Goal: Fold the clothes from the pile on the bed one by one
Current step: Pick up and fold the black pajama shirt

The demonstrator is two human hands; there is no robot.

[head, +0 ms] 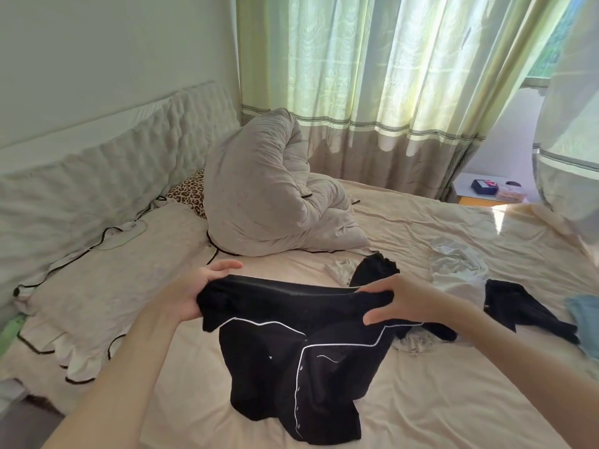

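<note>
Bed: a beige sheet (421,400) is spread below green curtains (372,76).
Left hand (194,293): fingers are curled round the black shirt (291,351) at 9 o'clock.
Right hand (398,299): the shirt's top edge is pinched at 3 o'clock.
Shirt: held up at centre, its hem draped on the sheet.
Pile (453,270): left at 2 o'clock.

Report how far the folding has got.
Done: no folded garment shows. In hand: left hand and right hand hold up the black white-piped top. Left: the black garments, pale garment and blue one lie loose on the bed.
</note>
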